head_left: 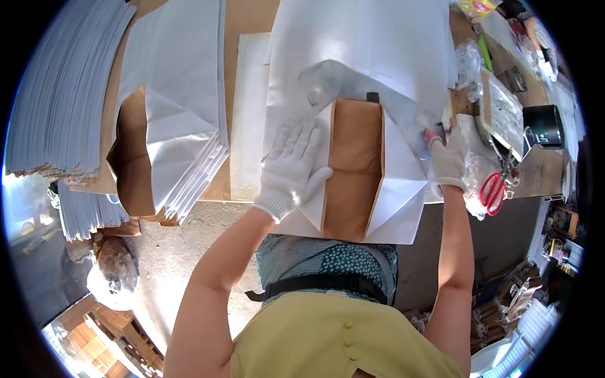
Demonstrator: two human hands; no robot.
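Observation:
A large white paper bag (359,38) lies on the table in front of me, its near end folded into a diamond shape with the brown inside (356,170) showing. On the white paper left of the brown strip, my left hand (293,157) rests flat in a white knitted glove, fingers stretched out. My right hand (446,160), gloved too, is at the bag's right edge with its fingers curled. Something small, red and dark, shows at its fingertips, too unclear to name. A small black piece (373,97) sits at the brown strip's far end. A grey, shadow-like patch crosses the bag.
At left are a stack of white paper bags (167,75) with one brown mouth gaping and a taller paper stack (63,94). Red-handled scissors (492,194), clear plastic wrapping (467,63) and a black cylindrical container (543,127) lie to the right. The table edge (211,200) runs before me.

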